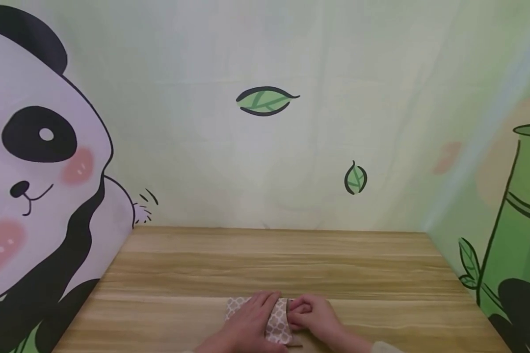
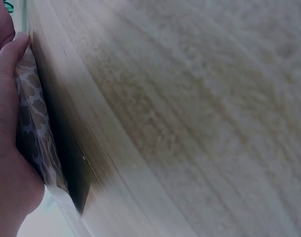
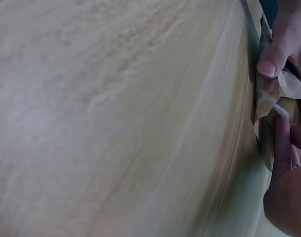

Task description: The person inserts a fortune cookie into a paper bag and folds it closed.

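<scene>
A flat item covered in patterned brown-and-white paper (image 1: pixel 279 323) lies near the table's front edge in the head view. My left hand (image 1: pixel 251 321) rests across its top with the fingers extended. At its right end my right hand (image 1: pixel 315 316) pinches the paper's edge with curled fingers. In the right wrist view the paper (image 3: pixel 267 94) stands loose and folded at that end, between my left thumb and my right hand (image 3: pixel 288 163). The left wrist view has my left hand (image 2: pixel 9 128) against the patterned paper (image 2: pixel 34 108). What the paper covers is hidden.
The wooden table (image 1: pixel 265 264) spreads behind and beside the hands. A pale green backdrop (image 1: pixel 203 147) with leaf drawings rises at its far edge. A printed panda (image 1: pixel 39 162) stands on the left, and printed bamboo (image 1: pixel 518 211) on the right.
</scene>
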`<act>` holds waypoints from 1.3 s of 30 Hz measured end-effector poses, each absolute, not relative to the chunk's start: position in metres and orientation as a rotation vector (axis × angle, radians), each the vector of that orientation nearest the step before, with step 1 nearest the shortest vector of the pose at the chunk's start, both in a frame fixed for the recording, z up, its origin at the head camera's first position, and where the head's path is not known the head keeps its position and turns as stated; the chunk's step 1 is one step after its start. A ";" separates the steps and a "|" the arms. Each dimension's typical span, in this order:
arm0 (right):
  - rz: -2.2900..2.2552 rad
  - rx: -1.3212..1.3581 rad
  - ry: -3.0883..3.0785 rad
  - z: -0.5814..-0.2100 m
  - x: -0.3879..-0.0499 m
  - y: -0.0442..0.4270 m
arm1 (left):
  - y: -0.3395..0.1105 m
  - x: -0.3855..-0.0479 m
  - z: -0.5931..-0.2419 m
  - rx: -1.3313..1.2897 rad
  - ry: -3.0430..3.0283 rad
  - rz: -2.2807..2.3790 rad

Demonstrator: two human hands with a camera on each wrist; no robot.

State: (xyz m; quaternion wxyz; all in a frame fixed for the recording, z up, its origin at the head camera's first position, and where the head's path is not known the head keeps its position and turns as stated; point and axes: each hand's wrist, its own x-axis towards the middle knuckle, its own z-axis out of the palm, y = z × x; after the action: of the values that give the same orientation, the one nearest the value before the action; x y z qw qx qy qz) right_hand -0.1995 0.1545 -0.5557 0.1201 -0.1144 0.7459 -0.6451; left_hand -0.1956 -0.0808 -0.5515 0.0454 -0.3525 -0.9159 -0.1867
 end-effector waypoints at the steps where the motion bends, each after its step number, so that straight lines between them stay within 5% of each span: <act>1: -1.885 -0.334 2.173 -0.555 -0.200 0.155 | -0.080 -0.196 -0.552 -1.081 -2.786 -0.562; 28: -1.801 -0.414 2.270 -0.555 -0.203 0.151 | -0.087 -0.197 -0.551 -1.083 -2.827 -0.617; 39: -1.965 -0.258 1.796 -0.528 -0.194 0.171 | -0.086 -0.198 -0.550 -1.045 -2.838 -0.633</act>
State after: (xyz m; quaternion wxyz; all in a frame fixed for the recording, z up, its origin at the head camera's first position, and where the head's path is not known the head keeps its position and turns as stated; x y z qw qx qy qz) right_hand -0.1937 0.1711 -0.5280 0.2313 -0.0937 0.6532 -0.7149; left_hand -0.1982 -0.0863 -0.5501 0.0259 -0.3381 -0.9182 -0.2049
